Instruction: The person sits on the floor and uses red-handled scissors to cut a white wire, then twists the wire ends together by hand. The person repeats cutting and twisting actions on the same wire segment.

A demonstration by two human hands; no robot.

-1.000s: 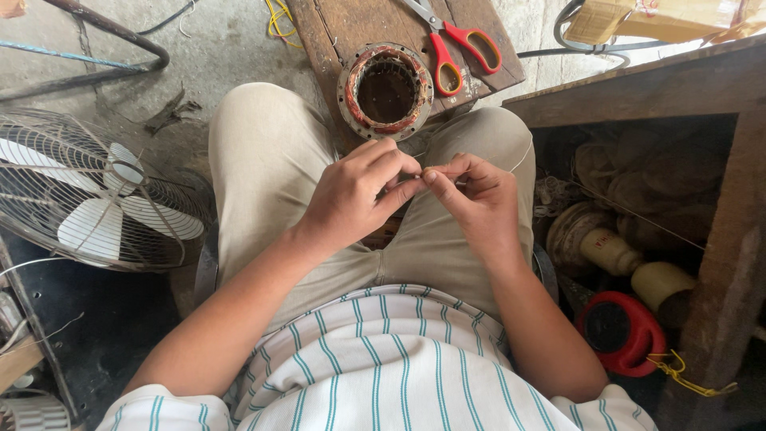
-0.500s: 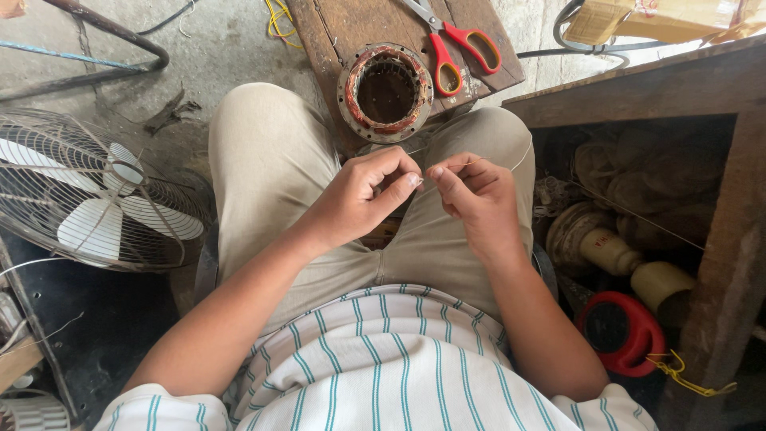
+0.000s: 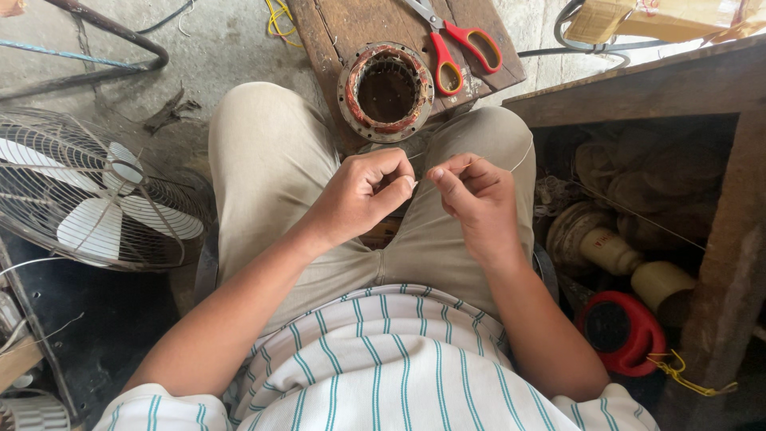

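Two bare hands meeting over the lap at the centre of the frame, above beige trousers (image 3: 279, 183) and a white shirt with teal stripes (image 3: 383, 367) at the bottom edge. Left hand (image 3: 363, 195) curled nearly closed, thumb and forefinger pinching the end of a thin pale wire (image 3: 523, 156). Right hand (image 3: 475, 199) likewise curled, fingertips pinched on the same wire just beside the left fingertips, almost touching. From the pinch, wire arcing right over the right knee and off toward the right side. At right, an open wooden box (image 3: 638, 92) holding dusty rounded parts: cream-coloured spools (image 3: 614, 251), a red round reel (image 3: 626, 331) near the lower right, yellow cord (image 3: 686, 379) beside it; the rest too dark to tell. At left, a wire-caged fan (image 3: 88, 191) lying on the concrete floor. Farther, just beyond the knees at upper centre, a wooden board (image 3: 343, 32) carrying a ring-shaped motor stator (image 3: 387, 92) with copper windings around a hollow middle, and red-handled scissors (image 3: 455, 44) just beside it. At upper right, a cardboard box (image 3: 638, 16).
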